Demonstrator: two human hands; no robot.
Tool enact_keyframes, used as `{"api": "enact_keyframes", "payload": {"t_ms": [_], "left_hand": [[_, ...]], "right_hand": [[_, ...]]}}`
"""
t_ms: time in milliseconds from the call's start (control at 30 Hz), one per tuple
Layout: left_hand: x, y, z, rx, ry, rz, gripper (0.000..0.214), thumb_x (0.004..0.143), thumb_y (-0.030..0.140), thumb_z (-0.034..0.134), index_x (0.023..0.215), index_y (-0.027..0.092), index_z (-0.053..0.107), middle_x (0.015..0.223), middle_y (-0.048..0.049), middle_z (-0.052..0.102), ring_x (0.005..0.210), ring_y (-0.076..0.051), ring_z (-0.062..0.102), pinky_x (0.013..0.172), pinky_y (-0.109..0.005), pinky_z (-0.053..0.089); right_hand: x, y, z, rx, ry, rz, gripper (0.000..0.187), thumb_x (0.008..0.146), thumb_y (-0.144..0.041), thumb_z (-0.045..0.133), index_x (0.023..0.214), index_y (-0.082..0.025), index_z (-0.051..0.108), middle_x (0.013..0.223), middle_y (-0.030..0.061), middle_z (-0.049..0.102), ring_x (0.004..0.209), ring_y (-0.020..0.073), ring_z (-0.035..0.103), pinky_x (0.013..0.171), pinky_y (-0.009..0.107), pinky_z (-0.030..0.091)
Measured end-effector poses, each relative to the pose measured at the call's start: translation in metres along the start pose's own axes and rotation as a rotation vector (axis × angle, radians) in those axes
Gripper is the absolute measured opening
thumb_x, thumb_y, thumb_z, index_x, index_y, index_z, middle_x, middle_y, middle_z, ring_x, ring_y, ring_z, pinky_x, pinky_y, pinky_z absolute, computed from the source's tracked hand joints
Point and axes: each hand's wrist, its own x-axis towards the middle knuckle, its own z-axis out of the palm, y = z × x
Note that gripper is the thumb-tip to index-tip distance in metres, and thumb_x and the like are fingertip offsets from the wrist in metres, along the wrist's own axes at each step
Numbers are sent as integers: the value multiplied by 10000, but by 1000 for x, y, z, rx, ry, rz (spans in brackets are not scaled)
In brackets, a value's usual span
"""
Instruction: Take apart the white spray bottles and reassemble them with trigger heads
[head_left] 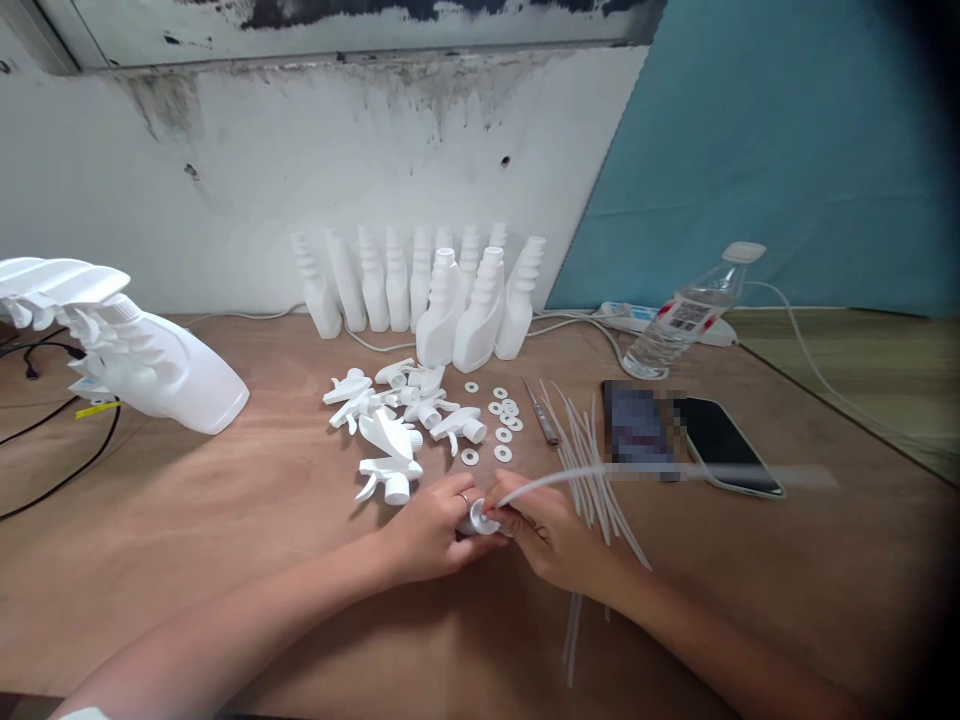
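Observation:
Near the front of the table my left hand (431, 530) is closed around a white spray trigger head (484, 517), its round cap opening turned up toward me. Most of that head is hidden by my fingers. My right hand (555, 525) pinches a thin translucent tube (555, 478) at the cap opening, and the tube's long free end sweeps out to the right, blurred. Several white spray heads (394, 437) lie in a pile just beyond my left hand. Flat white washers (503, 435) are scattered past my fingertips. More loose tubes (592, 470) lie under and beside my right hand.
White bottles (472, 320) stand in rows by the wall. Assembled spray bottles (180, 370) are at the left, by black cables. A pen-like tool (541, 415), two phones (731, 445), a water bottle (679, 320) and a power strip (630, 315) are on the right.

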Motion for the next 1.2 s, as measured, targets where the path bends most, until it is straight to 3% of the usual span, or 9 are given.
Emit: {"api": "enact_keyframes", "payload": {"t_ms": [333, 433, 533, 667, 767, 900, 1000, 1100, 1200], "left_hand": [[0, 0, 1, 10, -17, -43, 270, 881, 416, 605, 866, 147, 583, 869, -54, 527, 772, -168, 537, 716, -286, 474], [0, 3, -1, 64, -16, -27, 289, 884, 431, 606, 868, 144, 574, 865, -50, 538, 773, -162, 535, 715, -275, 464], [0, 4, -7, 134, 13, 1, 397, 843, 515, 631, 741, 142, 540, 744, -12, 498, 653, -123, 489, 603, -237, 411], [7, 9, -22, 303, 97, 130, 446, 877, 510, 584, 636, 144, 500, 638, 3, 458, 562, -107, 442, 524, -235, 348], [18, 21, -36, 525, 178, 348, 445, 938, 457, 501, 627, 139, 516, 624, -20, 467, 559, -127, 447, 526, -261, 354], [41, 34, -58, 493, 198, 489, 557, 823, 660, 518, 763, 113, 600, 652, -29, 522, 585, -132, 491, 556, -260, 401], [68, 17, -83, 302, 334, 338, 550, 870, 651, 460, 937, 132, 630, 717, -28, 574, 643, -123, 542, 644, -251, 454], [98, -28, -107, 331, 584, 0, 453, 887, 519, 566, 1123, 134, 586, 963, -92, 630, 844, -173, 600, 758, -283, 480], [122, -77, -121, 307, 599, -349, 652, 779, 452, 706, 1299, 128, 484, 1275, -160, 563, 1085, -244, 587, 930, -346, 459]], "right_hand": [[2, 5, 6, -77, 59, -20, 192, 968, -205, 436, 785, -189, 491, 732, 15, 512, 670, 127, 489, 604, 241, 431], [-4, 7, 0, -183, 221, -50, 26, 927, -205, 507, 937, -199, 531, 840, 46, 538, 742, 155, 536, 638, 278, 481], [-13, 8, -13, -418, 424, -241, 293, 845, -154, 569, 1120, -246, 524, 909, 72, 549, 805, 210, 570, 675, 357, 511], [-18, 3, -24, -777, 221, -605, 347, 846, -152, 559, 1150, -313, 607, 991, 31, 665, 868, 192, 609, 826, 378, 494], [-13, -1, -24, -891, 111, -547, 364, 899, -154, 539, 1240, -272, 592, 1236, 43, 650, 1032, 187, 620, 957, 381, 441], [-8, 2, -32, -880, 198, -479, 406, 890, -147, 601, 1283, -238, 557, 1238, 95, 651, 1091, 231, 640, 915, 410, 511], [-8, 5, -46, -775, 324, -467, 447, 841, -29, 580, 1247, -210, 539, 1246, 122, 640, 1121, 230, 641, 856, 383, 585], [-9, 5, -57, -647, 421, -467, 313, 806, -8, 576, 1028, -226, 540, 1261, 132, 629, 1107, 241, 652, 782, 380, 633], [-8, 3, -61, -553, 405, -480, 211, 821, -75, 597, 881, -234, 473, 1315, 138, 589, 1142, 274, 630, 716, 409, 650]]}}
